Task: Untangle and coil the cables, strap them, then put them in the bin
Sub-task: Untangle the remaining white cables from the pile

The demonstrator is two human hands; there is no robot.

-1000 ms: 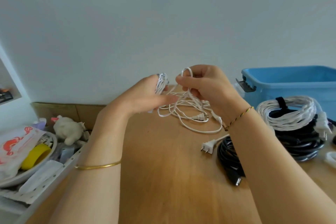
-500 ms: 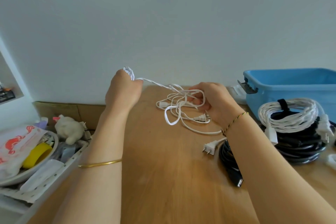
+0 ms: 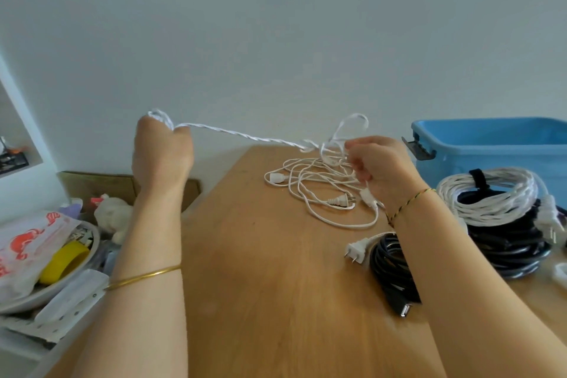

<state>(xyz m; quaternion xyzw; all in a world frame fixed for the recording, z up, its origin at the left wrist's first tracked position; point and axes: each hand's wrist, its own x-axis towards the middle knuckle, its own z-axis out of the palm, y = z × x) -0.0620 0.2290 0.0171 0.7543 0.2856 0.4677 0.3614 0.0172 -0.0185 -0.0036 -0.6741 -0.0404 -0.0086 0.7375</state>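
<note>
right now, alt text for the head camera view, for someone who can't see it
A person's left hand grips a twisted white cable stretched taut to the right hand, which pinches it above a loose white tangle on a wooden table. At right, a strapped white coil lies on black cables by a blue bin.

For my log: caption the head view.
Left hand holds white cable taut; right hand grips its tangle over the table.

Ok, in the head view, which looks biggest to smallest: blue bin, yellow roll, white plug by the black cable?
1. blue bin
2. yellow roll
3. white plug
The bin is cut off, yet biggest.
</note>
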